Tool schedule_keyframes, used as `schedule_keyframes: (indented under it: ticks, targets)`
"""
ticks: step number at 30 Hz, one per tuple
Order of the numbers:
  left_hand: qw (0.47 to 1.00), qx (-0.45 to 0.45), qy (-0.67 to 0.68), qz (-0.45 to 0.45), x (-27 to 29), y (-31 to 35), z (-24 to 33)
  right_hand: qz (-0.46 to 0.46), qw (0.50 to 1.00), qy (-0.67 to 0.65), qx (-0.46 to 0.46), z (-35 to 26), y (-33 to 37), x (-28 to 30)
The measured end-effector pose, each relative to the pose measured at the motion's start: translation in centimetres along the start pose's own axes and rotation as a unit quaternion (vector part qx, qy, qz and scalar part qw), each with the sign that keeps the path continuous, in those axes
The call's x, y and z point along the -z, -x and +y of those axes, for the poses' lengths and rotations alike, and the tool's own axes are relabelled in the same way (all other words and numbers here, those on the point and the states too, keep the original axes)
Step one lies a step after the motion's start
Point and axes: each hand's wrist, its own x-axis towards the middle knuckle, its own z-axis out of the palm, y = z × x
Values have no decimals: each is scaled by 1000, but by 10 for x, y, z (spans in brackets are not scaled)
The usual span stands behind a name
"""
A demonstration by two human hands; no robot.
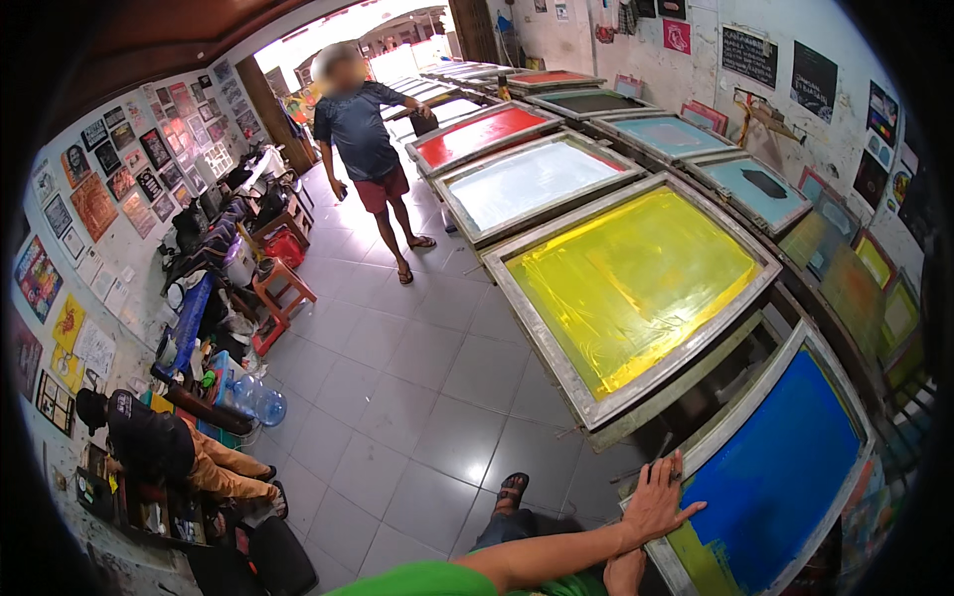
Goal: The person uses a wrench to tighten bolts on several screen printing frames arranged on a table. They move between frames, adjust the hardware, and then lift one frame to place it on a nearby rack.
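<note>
My left hand (654, 505) reaches across from the lower edge, its bare forearm coming out of a green sleeve. Its fingers are stretched out at the left rim of a screen printing frame (730, 422), and the thumb spreads toward the mesh. Blue ink (785, 467) covers most of that mesh, with a yellow-green patch at the near corner. Just below the left wrist, part of my right hand (624, 573) shows close to the frame's near left edge. Its fingers are mostly hidden, so its grip cannot be made out.
Beyond lies a frame with yellow ink (636, 283), then white (537, 184) and red (482, 137) ones on long racks. A person (358, 129) stands in the aisle; another (169, 447) bends at the left. A red stool (283, 288) and water bottle (260, 400) line the left wall.
</note>
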Motion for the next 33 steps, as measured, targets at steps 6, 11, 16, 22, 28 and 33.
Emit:
schedule_keyframes:
  ticks: [6, 11, 16, 22, 28, 33]
  targets:
    - [1000, 14, 12, 15, 6, -4, -1, 14, 993, 50, -107, -9, -3, -2]
    - [1000, 12, -6, 8, 10, -5, -1, 19, 997, 25, -69, -12, -4, -2]
    - [1000, 21, 8, 7, 11, -3, -2, 11, 1000, -5, -29, -11, -3, -2]
    - [1000, 14, 14, 2, 1, -1, 0, 17, 999, -37, 10, -11, 1, 4]
    - [999, 9, 14, 29, 0, 1, -2, 3, 999, -9, -32, -23, 0, 10]
    - [999, -36, -15, -21, -2, -1, 3, 13, 986, 83, -142, -48, 11, 19]
